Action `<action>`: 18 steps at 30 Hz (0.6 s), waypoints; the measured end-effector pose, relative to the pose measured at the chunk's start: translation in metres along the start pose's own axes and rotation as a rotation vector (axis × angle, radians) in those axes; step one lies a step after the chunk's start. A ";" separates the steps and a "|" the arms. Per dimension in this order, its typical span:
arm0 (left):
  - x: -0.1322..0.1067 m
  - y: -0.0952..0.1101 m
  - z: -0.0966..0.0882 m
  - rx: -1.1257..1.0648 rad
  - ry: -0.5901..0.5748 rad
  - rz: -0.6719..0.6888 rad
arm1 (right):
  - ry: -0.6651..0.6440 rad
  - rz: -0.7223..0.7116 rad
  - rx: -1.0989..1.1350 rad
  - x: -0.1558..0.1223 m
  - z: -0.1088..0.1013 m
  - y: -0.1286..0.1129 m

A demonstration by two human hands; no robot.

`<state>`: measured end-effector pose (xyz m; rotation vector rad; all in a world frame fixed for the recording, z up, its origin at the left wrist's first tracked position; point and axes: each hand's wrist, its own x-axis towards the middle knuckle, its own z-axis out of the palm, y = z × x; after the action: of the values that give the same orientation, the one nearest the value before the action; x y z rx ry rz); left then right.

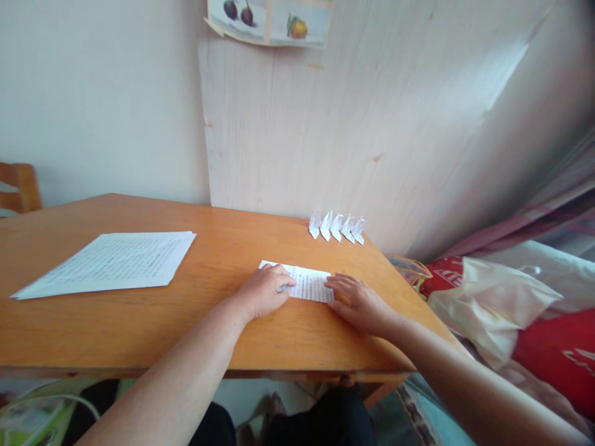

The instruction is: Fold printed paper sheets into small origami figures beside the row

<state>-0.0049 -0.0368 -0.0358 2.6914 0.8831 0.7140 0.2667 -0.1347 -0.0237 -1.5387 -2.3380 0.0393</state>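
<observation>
A folded strip of printed paper (308, 284) lies flat on the wooden table in front of me. My left hand (266, 290) rests on its left end, fingers curled down. A small grey-blue thing shows between the thumb and fingers; I cannot make out what it is. At the paper's right end, my right hand (357, 302) lies with its fingers stretched out, the tips touching the edge. Behind the strip, several folded paper pieces (336, 228) stand in a row near the wall, pointed at the bottom.
A stack of printed sheets (116, 260) lies on the left of the table (153, 334). White and red bags (493, 303) are heaped beyond the table's right edge. A wooden chair (21, 186) stands at the far left. Fruit pictures (269, 21) hang on the wall.
</observation>
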 end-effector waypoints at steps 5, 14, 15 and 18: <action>-0.004 0.001 -0.001 -0.112 -0.024 0.027 | -0.073 -0.040 -0.012 -0.021 -0.008 -0.030; -0.013 0.016 -0.016 -0.281 -0.221 0.036 | -0.034 -0.070 -0.059 -0.073 -0.008 -0.077; -0.014 0.018 -0.018 -0.295 -0.233 0.041 | -0.022 -0.070 -0.068 -0.077 -0.005 -0.080; -0.016 0.026 -0.021 -0.309 -0.267 0.052 | 0.009 -0.063 -0.081 -0.085 0.000 -0.087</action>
<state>-0.0140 -0.0656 -0.0151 2.4629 0.5858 0.4429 0.2195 -0.2470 -0.0282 -1.4980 -2.4060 -0.0788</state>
